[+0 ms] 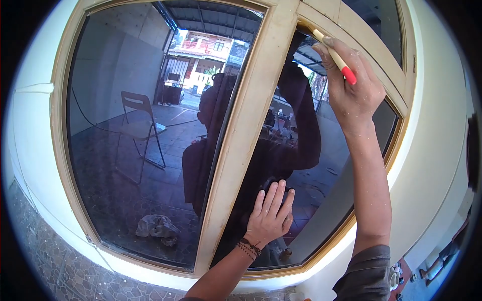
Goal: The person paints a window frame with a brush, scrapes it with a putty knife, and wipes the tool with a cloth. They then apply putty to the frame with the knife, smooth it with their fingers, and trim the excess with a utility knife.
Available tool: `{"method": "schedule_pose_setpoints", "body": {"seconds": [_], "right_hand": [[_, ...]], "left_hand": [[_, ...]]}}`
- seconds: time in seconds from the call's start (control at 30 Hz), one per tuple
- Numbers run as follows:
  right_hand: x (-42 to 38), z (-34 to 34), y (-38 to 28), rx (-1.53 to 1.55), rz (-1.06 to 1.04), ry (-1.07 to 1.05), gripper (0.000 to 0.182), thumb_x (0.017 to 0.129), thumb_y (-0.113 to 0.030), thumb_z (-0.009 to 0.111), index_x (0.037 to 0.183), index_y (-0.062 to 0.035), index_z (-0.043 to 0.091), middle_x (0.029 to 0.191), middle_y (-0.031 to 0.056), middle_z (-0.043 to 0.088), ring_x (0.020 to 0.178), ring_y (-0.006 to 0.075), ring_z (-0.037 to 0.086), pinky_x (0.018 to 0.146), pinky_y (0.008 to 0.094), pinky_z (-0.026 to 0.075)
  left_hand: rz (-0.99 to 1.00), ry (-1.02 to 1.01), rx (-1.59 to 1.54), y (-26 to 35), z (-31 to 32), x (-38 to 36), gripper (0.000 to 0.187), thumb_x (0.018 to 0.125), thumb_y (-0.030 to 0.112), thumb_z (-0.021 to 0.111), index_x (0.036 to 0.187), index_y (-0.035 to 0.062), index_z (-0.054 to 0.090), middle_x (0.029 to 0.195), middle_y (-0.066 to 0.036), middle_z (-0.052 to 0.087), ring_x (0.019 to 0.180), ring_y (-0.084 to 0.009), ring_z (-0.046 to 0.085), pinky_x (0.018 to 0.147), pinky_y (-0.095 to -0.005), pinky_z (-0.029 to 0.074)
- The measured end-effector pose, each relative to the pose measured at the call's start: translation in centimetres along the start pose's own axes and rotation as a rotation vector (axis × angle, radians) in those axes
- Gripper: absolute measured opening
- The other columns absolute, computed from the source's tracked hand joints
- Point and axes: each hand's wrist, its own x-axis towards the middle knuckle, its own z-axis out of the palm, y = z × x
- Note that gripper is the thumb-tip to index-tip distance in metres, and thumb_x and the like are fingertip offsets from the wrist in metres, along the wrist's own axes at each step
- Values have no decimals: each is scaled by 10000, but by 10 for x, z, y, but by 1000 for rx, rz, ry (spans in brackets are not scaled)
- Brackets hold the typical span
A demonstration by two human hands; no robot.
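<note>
My right hand (359, 95) is closed around a paintbrush (334, 56) with a cream handle and a red end. The brush's tip meets the upper inside corner of the right-hand pane's wooden frame, where the wood looks darker and wet. Lower down, my left hand (271, 215) lies flat on the dark, reflective glass pane (314, 200), fingers stretched upward and slightly apart, holding nothing. A cream-coloured wooden window frame (242, 145) surrounds both panes. Along the right pane's lower edge its wood (329, 253) is a deeper yellow-brown.
The left pane (108, 165) reflects a folding chair, a crumpled plastic bag and a building. White wall (432, 150) borders the window on the right. Stone-patterned paving (65, 261) lies below left. Footwear (394, 278) and part of a person's leg (442, 258) show at lower right.
</note>
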Motion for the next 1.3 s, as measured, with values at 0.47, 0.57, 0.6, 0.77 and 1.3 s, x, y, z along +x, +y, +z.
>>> {"method": "schedule_pose_setpoints", "body": {"seconds": [0.47, 0.57, 0.6, 0.77, 1.3], "right_hand": [[-9, 4, 2, -28, -43, 22, 285, 720, -4, 751, 987, -56, 667, 848, 103, 675, 759, 238, 679, 644, 306, 544], [-10, 1, 1, -28, -46, 32, 292, 713, 27, 733, 985, -52, 666, 847, 106, 677, 755, 237, 677, 648, 307, 544], [-10, 1, 0, -34, -43, 33, 296, 707, 32, 732, 984, -48, 666, 846, 109, 678, 756, 240, 677, 652, 307, 545], [-9, 7, -6, -31, -71, 27, 306, 696, 34, 734, 986, -36, 663, 846, 117, 676, 766, 252, 681, 663, 309, 549], [-19, -5, 3, -64, -92, 47, 295, 700, -14, 764, 976, -31, 663, 872, 127, 672, 740, 257, 673, 641, 311, 550]], "left_hand": [[-1, 5, -6, -1, -1, 1, 445, 878, 275, 523, 1283, 110, 599, 1413, -191, 478, 1344, -310, 424, 1123, -483, 264], [-1, 1, -8, -1, -1, 1, 444, 878, 274, 522, 1283, 109, 599, 1415, -190, 476, 1346, -308, 422, 1123, -481, 265], [1, 0, -9, -1, -1, 1, 444, 879, 274, 522, 1283, 109, 599, 1416, -189, 475, 1347, -308, 421, 1124, -480, 265], [5, -3, -14, -1, -1, 1, 444, 879, 273, 523, 1284, 109, 598, 1421, -189, 470, 1349, -307, 417, 1126, -478, 262], [1, 12, -1, 0, 2, 1, 438, 863, 272, 525, 1254, 98, 620, 1409, -200, 480, 1341, -326, 424, 1121, -494, 260]]}}
